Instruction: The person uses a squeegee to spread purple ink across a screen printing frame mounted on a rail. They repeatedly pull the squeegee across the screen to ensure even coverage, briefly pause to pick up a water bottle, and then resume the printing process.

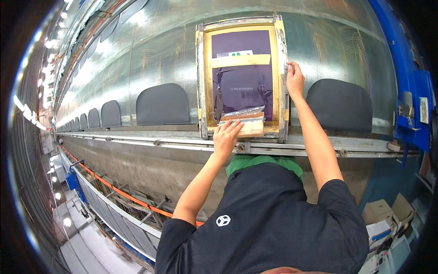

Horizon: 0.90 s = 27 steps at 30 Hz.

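Note:
A screen printing frame [281, 50] lies on the long metal table in front of me. Its mesh [248, 91] is dark purple, bordered in yellow, with black ink streaked on its left and lower parts. Yellow tape [255, 60] crosses the upper part, beside a small white label. At the frame's near end, my left hand [226, 137] grips a wooden-handled squeegee [252, 127], fingers laid over the handle. My right hand [295, 80] is at the frame's right side, its curled fingers holding the outer edge.
Dark rounded flat pieces [162, 104] lie in a row along the table to the left, and another [340, 105] lies right of the frame. A metal rail [182, 145] runs along the near edge. Blue machinery [413, 105] stands at the far right, with cardboard boxes [378, 214] below.

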Each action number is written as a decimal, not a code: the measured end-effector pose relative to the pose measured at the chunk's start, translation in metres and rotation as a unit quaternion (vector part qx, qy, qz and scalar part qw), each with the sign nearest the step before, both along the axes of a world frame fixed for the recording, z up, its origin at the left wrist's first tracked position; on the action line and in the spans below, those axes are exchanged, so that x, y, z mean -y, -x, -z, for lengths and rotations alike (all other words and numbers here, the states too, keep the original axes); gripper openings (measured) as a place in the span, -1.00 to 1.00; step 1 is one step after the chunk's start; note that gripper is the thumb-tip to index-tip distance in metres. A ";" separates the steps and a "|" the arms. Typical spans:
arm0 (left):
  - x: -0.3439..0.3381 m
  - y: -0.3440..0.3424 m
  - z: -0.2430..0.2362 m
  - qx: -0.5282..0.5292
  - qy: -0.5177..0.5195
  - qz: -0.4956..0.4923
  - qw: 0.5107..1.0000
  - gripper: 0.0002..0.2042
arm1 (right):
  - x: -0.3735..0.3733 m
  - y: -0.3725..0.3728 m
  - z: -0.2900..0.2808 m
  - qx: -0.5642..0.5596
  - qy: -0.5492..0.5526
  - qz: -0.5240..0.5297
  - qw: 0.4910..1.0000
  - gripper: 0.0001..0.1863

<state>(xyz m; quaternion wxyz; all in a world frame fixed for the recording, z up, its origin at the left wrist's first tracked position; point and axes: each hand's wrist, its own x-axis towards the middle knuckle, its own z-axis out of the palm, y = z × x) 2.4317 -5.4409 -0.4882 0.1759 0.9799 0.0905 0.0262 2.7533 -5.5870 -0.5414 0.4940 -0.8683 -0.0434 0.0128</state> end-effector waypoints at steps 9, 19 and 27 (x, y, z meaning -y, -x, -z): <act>-0.053 -0.102 0.008 0.010 0.050 -0.018 0.999 -0.64 | 0.006 0.000 0.003 -0.043 0.044 -0.001 0.998 -0.81; -0.052 -0.126 0.019 0.045 -0.027 -0.039 0.998 -0.67 | 0.009 0.000 -0.001 -0.040 0.014 0.002 0.999 -0.81; -0.073 -0.140 -0.003 -0.107 0.078 -0.049 0.990 -0.63 | 0.009 -0.003 0.000 -0.038 0.046 0.004 0.998 -0.79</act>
